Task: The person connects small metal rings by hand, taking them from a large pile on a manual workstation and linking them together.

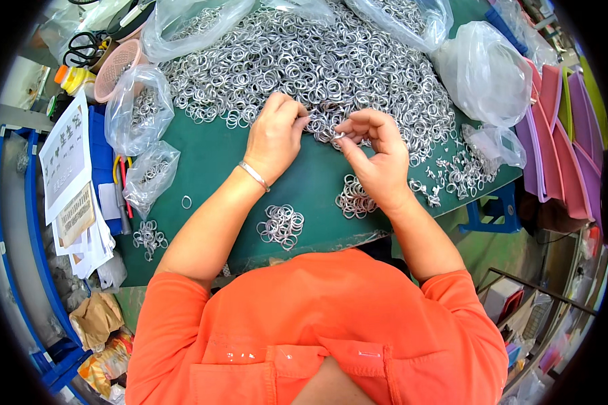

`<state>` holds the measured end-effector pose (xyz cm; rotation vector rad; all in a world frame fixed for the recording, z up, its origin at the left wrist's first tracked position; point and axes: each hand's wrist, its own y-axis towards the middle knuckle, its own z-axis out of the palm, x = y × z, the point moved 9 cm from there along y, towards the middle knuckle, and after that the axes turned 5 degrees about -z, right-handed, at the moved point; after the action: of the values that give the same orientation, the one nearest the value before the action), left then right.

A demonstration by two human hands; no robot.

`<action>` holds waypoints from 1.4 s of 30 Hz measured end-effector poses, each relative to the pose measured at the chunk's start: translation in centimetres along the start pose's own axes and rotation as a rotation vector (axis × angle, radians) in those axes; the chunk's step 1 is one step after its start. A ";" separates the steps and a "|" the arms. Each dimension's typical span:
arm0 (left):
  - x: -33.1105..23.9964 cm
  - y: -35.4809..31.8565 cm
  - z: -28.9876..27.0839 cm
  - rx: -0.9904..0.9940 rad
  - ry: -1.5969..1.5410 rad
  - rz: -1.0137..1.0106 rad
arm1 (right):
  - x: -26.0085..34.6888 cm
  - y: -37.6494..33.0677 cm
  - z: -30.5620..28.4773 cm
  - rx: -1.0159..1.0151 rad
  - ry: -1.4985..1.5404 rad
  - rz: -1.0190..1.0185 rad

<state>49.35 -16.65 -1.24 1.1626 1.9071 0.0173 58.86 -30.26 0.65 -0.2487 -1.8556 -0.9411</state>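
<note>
Orange shirt (297,304), bent arms (213,216); left hand (277,135) pinched, contents unclear; right hand (380,152) pinching small metal piece (339,136)

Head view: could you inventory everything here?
Table: one, green, centre
Ring heap: uncountable, silver, table's far side
Small ring piles: three, silver, table's near edge
Scattered rings: many, silver, table's right
Loose ring: one, silver, table's left
Clear bags: several, colourless, around heap
Basket: one, pink, upper left
Papers: several, white, left
Stool: one, blue, by table's right
Bins: several, pink, purple, green, far right
Rack: one, blue, far left
Shirt: one, orange, bottom
Left hand: one, bare, heap's edge
Right hand: one, bare, heap's edge, pinching silver piece
</note>
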 end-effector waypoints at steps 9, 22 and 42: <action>2.2 -2.3 -1.0 0.047 -0.284 -0.322 | 4.1 -0.1 0.2 0.136 -0.176 -0.294; -2.2 -3.7 -3.0 -0.018 -0.310 -0.140 | 2.1 -4.9 -0.6 0.499 -0.596 -0.107; -6.0 -5.9 -5.5 -0.139 -0.304 0.136 | 6.5 -2.3 1.8 0.016 -0.185 -0.333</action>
<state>42.49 -22.07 3.67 1.1290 1.5351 0.0436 53.23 -32.04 4.65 -0.0148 -2.1156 -1.1600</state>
